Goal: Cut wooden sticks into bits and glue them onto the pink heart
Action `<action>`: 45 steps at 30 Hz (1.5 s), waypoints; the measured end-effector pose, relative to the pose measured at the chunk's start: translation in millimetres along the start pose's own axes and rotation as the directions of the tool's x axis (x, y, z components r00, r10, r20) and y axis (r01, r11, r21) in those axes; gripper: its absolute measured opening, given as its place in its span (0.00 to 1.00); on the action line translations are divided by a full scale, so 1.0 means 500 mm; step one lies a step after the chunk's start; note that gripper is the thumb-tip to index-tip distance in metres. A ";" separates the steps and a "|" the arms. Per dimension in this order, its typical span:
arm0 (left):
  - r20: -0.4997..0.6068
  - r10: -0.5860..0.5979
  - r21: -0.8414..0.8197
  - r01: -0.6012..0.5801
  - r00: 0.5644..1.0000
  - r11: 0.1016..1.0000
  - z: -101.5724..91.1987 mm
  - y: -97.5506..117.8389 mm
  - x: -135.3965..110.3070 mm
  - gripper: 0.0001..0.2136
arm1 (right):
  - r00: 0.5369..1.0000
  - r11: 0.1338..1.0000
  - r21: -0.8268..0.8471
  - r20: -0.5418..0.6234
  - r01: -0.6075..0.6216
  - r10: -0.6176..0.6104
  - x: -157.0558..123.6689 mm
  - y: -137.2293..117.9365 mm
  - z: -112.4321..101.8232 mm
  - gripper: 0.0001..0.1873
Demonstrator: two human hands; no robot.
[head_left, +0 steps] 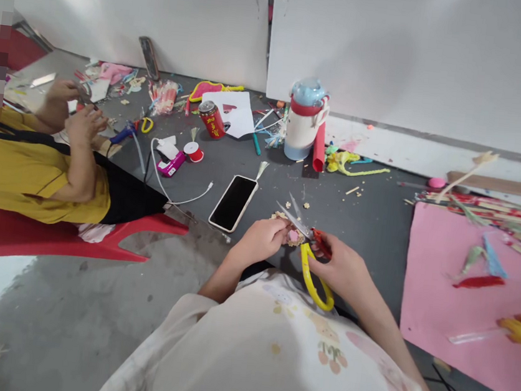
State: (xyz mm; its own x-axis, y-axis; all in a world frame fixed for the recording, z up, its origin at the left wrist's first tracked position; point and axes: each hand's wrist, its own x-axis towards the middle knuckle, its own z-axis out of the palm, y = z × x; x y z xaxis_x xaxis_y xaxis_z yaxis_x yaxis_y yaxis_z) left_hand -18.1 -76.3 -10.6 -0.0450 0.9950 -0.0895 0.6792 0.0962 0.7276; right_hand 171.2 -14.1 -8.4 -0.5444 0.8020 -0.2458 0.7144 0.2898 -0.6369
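Observation:
In my right hand [335,260] is a pair of scissors [312,261] with yellow and red handle loops. The blades are parted and point up and left, over the table's near edge. My left hand [265,240] is closed on a small flower-shaped craft piece [294,237] with a pink centre and a tan, bumpy rim. The scissors lie right beside this piece; whether the blades touch it I cannot tell. Small pale flower-shaped bits [306,206] lie on the table just beyond the blades. A phone [234,203] with a dark screen rests left of my hands.
Behind stand a large water bottle [303,122] and a red can [211,119]. A white cable [189,202], a purple box [170,165] and a thread spool [193,152] lie leftward. Pink paper [445,260] covers the right. A co-worker in a yellow shirt [22,175] sits left, hands busy.

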 end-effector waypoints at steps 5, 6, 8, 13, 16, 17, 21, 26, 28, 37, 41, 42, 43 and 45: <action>0.034 -0.009 -0.023 0.010 0.999 1.000 -0.001 0.004 0.001 0.11 | 1.000 1.000 -0.008 0.004 -0.022 0.023 -0.002 -0.001 -0.001 0.19; 0.037 -0.010 -0.024 0.011 0.999 1.000 -0.001 0.004 0.001 0.11 | 0.999 0.999 -0.009 0.011 -0.030 0.030 -0.002 -0.003 -0.002 0.19; 0.040 -0.009 -0.026 0.010 0.999 1.000 -0.001 0.003 0.001 0.11 | 0.999 0.999 -0.014 0.024 -0.044 0.044 -0.002 -0.005 -0.003 0.19; 0.028 0.006 -0.027 -0.005 1.000 1.000 0.001 0.001 0.001 0.11 | 0.998 0.999 -0.002 0.039 -0.053 0.053 0.000 -0.002 -0.001 0.20; 0.028 0.006 -0.022 -0.006 1.000 1.000 0.000 0.002 0.001 0.12 | 0.998 0.999 0.009 0.034 -0.048 0.047 0.000 -0.001 -0.001 0.19; 0.029 0.005 -0.023 -0.004 1.000 1.000 0.000 0.003 0.001 0.11 | 0.999 0.999 0.012 0.032 -0.045 0.044 0.000 -0.001 -0.001 0.20; 0.027 0.002 -0.023 -0.002 1.000 1.000 -0.001 0.006 0.002 0.11 | 0.999 0.999 -0.004 0.030 -0.041 0.041 -0.001 -0.001 -0.004 0.20; 0.038 -0.019 -0.011 0.020 0.999 1.000 0.002 0.007 0.005 0.12 | 0.999 0.999 0.014 0.022 -0.034 0.034 -0.001 0.002 -0.005 0.19; 0.036 -0.019 -0.003 0.019 0.999 1.000 0.003 0.006 0.006 0.13 | 0.999 0.999 0.015 0.016 -0.032 0.032 -0.001 0.003 -0.006 0.19; 0.024 -0.008 -0.008 0.009 1.000 1.000 0.004 0.015 0.008 0.13 | 0.999 0.999 0.019 0.026 -0.036 0.035 -0.001 0.004 -0.011 0.20; 0.033 -0.016 0.026 0.015 0.999 1.000 0.004 0.017 0.010 0.12 | 0.999 0.999 0.017 0.028 -0.037 0.036 -0.001 0.008 -0.012 0.20; 0.034 -0.014 0.026 0.013 0.999 1.000 0.004 0.017 0.010 0.12 | 0.999 0.999 0.016 0.032 -0.038 0.038 -0.001 0.008 -0.012 0.20; 0.035 -0.012 0.024 0.011 0.999 1.000 0.004 0.017 0.011 0.12 | 0.999 0.999 0.016 0.036 -0.039 0.039 0.000 0.009 -0.012 0.20; 0.037 -0.005 0.018 0.005 0.999 1.000 0.005 0.018 0.012 0.12 | 0.998 0.999 0.013 0.041 -0.044 0.043 0.000 0.009 -0.013 0.19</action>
State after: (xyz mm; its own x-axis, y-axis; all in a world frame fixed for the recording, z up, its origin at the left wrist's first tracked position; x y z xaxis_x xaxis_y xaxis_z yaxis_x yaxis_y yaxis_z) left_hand -10.5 -69.5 -6.3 -0.0215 0.9927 -0.1185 0.6917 0.1004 0.7152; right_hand 177.3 -9.1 -6.7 -0.5307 0.7914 -0.3032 0.7320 0.2476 -0.6348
